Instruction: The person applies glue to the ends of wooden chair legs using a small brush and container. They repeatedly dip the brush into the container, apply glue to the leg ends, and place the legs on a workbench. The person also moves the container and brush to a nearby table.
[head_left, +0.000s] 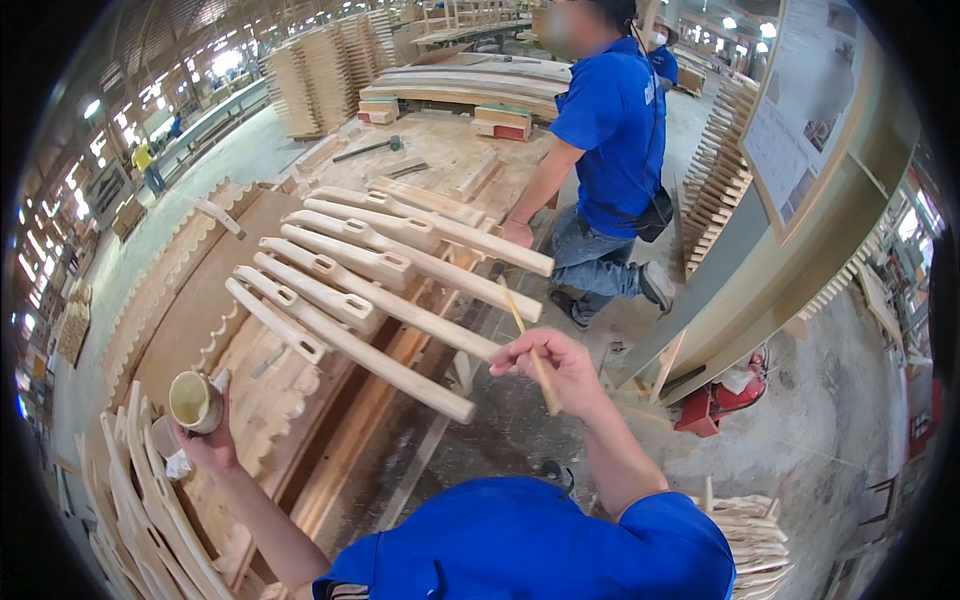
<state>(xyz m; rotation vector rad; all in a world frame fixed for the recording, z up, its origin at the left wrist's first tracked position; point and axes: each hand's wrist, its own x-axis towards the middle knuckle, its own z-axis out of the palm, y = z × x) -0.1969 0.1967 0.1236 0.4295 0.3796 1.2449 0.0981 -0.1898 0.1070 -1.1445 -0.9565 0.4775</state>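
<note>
Now left hand (205, 440) closed around small round cup (193, 400), cup mouth tilted toward camera, held above carved wooden panels (150, 510) at lower left. Right hand (555, 368) pinches thin wooden stick (530, 350), stick slanting up-left, upper tip just beside ends of wooden legs (370, 300). Legs lie side by side across workbench (200, 300), ends overhanging its edge. Co-worker in blue shirt (610, 130) stands beyond, hand on far leg.

thin wooden stick (530, 348) tilted in air, small open cup (193, 401) upright
</note>
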